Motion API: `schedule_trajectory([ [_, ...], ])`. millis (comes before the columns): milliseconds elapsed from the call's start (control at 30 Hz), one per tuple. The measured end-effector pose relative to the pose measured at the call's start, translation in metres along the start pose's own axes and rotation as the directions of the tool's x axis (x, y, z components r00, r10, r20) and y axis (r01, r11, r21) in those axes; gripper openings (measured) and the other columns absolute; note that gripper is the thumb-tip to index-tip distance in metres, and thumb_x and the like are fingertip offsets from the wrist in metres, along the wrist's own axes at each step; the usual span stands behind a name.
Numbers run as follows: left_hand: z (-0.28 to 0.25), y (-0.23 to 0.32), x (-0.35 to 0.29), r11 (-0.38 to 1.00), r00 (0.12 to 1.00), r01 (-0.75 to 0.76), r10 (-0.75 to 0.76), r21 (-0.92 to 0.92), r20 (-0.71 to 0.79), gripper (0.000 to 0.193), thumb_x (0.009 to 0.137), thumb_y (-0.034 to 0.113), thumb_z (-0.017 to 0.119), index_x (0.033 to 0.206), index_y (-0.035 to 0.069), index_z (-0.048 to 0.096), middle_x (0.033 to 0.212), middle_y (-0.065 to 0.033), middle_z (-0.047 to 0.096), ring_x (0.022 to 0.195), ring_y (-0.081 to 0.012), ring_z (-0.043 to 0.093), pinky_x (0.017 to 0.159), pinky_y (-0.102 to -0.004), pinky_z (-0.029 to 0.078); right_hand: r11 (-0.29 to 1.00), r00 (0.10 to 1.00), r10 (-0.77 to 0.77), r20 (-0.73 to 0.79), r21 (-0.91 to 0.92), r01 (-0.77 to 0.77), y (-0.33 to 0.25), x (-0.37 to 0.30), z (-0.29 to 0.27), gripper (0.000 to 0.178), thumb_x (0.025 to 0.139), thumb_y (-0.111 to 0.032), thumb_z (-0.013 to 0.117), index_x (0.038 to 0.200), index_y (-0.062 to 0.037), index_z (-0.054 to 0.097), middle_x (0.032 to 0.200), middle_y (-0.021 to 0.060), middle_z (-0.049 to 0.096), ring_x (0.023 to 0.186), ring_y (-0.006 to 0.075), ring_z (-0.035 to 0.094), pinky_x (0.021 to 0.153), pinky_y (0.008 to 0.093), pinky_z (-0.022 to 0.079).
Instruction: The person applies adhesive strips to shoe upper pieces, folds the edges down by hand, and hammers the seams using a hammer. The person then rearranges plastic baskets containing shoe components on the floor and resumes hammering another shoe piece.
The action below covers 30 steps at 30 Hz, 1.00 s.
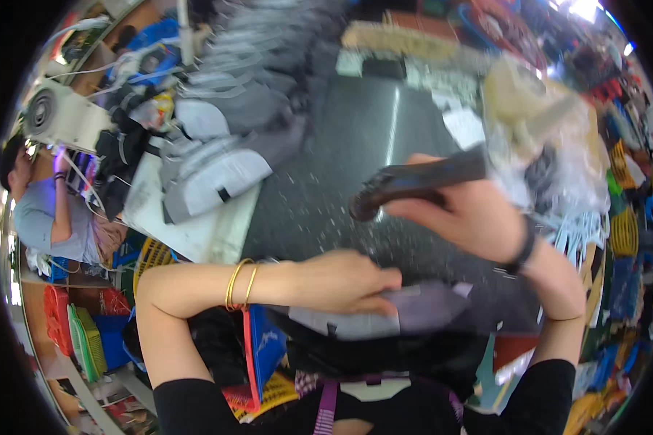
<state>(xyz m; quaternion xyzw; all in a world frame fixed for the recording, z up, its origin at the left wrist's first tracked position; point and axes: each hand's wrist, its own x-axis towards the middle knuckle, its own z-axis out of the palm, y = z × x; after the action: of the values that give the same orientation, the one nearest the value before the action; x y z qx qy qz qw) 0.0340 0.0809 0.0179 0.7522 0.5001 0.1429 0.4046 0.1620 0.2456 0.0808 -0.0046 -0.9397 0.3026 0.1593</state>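
My right hand [479,221] is closed round a dark hand tool [421,181], hammer-like in shape. The tool lies roughly level above the black work surface [326,170], its rounded end toward the left; motion blurs it. At the near edge, my left hand [341,281] lies across a grey fabric piece [348,325], its fingers bent onto it. The piece's lilac-grey part [435,308] extends to the right of my fingers. How the fingertips grip underneath is hidden.
Overlapping grey fabric pieces [218,177] form a long row at the back left. Clear plastic bags [551,145] and pale strips [577,232] lie at the right. A white machine [65,116] and a seated person [58,210] are at the far left. Baskets [87,341] stand lower left.
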Motion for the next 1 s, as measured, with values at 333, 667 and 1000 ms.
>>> schedule_trajectory([
  [333, 0.007, -0.018, 0.043, 0.973, 0.937, -0.02, 0.098, 0.228, -0.336, 0.035, 0.08, 0.02, 0.07, 0.106, 0.001, 0.058, 0.098, -0.0084, 0.057, 0.094, -0.0254, 0.053, 0.079, -0.0362, 0.039, 0.974, 0.934, 0.169, 0.315, -0.197, -0.109, -0.008, -0.104, -0.018, 0.03, 0.074, -0.016, 0.061, 0.1, -0.0019, 0.056, 0.082, 0.0082, 0.056, 0.07, 0.0257, 0.06, 0.059, 0.0363, 0.048],
  [667, 0.002, -0.054, 0.066, 0.896, 0.877, -0.263, 0.376, 0.358, -0.299, 0.01, 0.08, 0.015, 0.067, 0.088, 0.009, 0.064, 0.086, 0.0004, 0.06, 0.076, -0.0191, 0.056, 0.067, -0.0322, 0.043, 0.95, 0.863, 0.312, 0.398, -0.113, -0.292, 0.004, -0.089, -0.025, 0.02, 0.078, -0.006, 0.063, 0.097, -0.0028, 0.06, 0.079, 0.0106, 0.057, 0.065, 0.0254, 0.06, 0.057, 0.0336, 0.047],
  [1000, 0.001, -0.041, 0.052, 0.906, 0.88, -0.189, 0.328, 0.379, -0.345, 0.02, 0.073, 0.012, 0.067, 0.092, 0.006, 0.064, 0.092, -0.0039, 0.06, 0.076, -0.0202, 0.055, 0.065, -0.0319, 0.044, 0.821, 0.764, 0.566, 0.311, -0.296, -0.488, -0.001, -0.071, -0.015, 0.015, 0.077, -0.004, 0.065, 0.091, -0.0042, 0.06, 0.082, 0.0124, 0.06, 0.076, 0.0344, 0.059, 0.066, 0.0384, 0.043],
])
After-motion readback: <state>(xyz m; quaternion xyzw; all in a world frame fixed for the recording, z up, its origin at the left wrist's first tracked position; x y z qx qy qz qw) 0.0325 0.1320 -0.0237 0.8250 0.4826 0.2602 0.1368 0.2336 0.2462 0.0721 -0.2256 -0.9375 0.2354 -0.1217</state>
